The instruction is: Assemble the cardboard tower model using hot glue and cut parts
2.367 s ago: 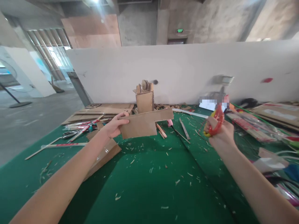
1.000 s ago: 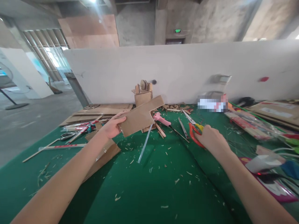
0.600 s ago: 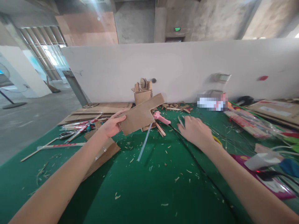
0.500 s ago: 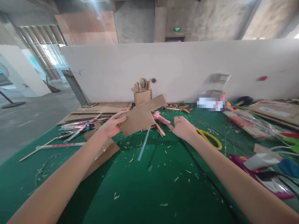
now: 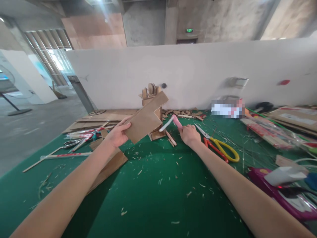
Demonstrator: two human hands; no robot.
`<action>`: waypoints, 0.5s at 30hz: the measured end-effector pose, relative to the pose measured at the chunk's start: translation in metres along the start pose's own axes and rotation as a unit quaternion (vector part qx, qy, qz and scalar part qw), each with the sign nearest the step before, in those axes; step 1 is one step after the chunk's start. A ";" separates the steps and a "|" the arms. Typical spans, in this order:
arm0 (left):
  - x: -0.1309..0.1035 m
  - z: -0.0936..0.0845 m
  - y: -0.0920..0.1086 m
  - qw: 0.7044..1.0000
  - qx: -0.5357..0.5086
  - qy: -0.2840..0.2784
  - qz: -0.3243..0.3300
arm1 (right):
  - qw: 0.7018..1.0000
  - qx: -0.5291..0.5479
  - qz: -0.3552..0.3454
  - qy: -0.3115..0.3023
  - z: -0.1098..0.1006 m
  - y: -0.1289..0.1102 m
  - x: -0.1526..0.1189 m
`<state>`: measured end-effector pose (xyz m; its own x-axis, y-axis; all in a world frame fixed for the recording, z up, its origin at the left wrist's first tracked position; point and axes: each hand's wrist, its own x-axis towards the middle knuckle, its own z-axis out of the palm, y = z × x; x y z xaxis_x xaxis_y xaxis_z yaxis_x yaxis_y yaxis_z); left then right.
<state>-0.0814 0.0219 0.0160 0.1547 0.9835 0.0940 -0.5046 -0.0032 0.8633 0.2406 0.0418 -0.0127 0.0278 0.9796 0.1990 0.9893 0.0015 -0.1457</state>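
Observation:
My left hand (image 5: 121, 132) pinches the left end of a flat, notched piece of brown cardboard (image 5: 145, 120), held tilted above the table. To its right, my right hand (image 5: 190, 135) is wrapped around a pink hot glue gun (image 5: 176, 121). A whitish glue stick (image 5: 166, 123) slants down and left from the gun toward the cardboard's lower corner; I cannot tell whether they touch. The fingers hide much of the gun. Behind the cardboard stands a cardboard structure (image 5: 151, 90) with round discs on top, partly covered.
Red-and-yellow-handled scissors (image 5: 224, 148) lie beside my right wrist. Cardboard scraps (image 5: 195, 114) and shavings litter the green table (image 5: 160, 195). A purple power strip (image 5: 262, 185) with plugs sits at the right. Cardboard sheets (image 5: 104, 115) and packaged sticks lie at the left, before a white partition (image 5: 188, 72).
The glue gun has turned in my right hand, its stick swinging from hanging down to slanting up beside the cardboard. The cardboard has tilted slightly and shifted left. The scissors are more exposed.

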 end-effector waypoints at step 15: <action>-0.005 -0.020 0.000 0.992 0.057 -0.072 -0.087 | 0.999 0.031 0.010 -0.023 0.002 -0.001 0.012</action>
<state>-0.0990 0.0209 0.0061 0.3544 0.9351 0.0014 -0.3613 0.1356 0.9225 0.2397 0.0544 -0.0124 0.0400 0.9877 0.1510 0.9779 -0.0077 -0.2090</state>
